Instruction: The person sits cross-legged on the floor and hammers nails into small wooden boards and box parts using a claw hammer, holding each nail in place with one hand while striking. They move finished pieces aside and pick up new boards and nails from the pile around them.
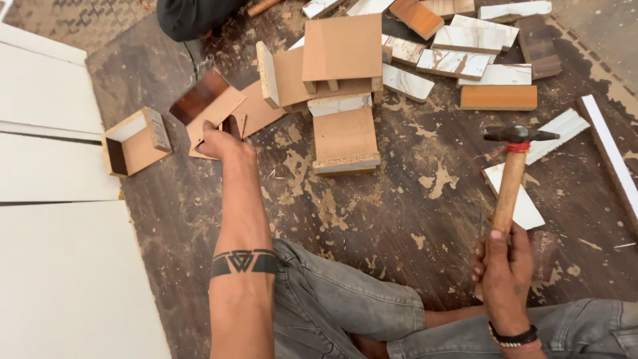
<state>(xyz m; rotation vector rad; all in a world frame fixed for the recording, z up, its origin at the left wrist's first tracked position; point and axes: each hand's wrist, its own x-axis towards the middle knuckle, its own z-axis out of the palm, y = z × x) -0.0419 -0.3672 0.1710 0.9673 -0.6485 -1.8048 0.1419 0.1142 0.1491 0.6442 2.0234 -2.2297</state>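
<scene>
The left hand [219,141] was closed on a small dark wood piece [230,125] beside an open small box [135,141]. The right hand [505,266] gripped a hammer [510,174] upright. Board offcuts [345,136] lay scattered on the floor [372,219] between and beyond them.

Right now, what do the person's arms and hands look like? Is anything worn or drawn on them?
Both arms are bare, with no sleeves and no gloves. The left forearm has a black band tattoo around it with a triangle pattern in the middle. The right wrist carries a dark bracelet with a row of small pale beads along its edge. No rings show on the fingers.
</scene>
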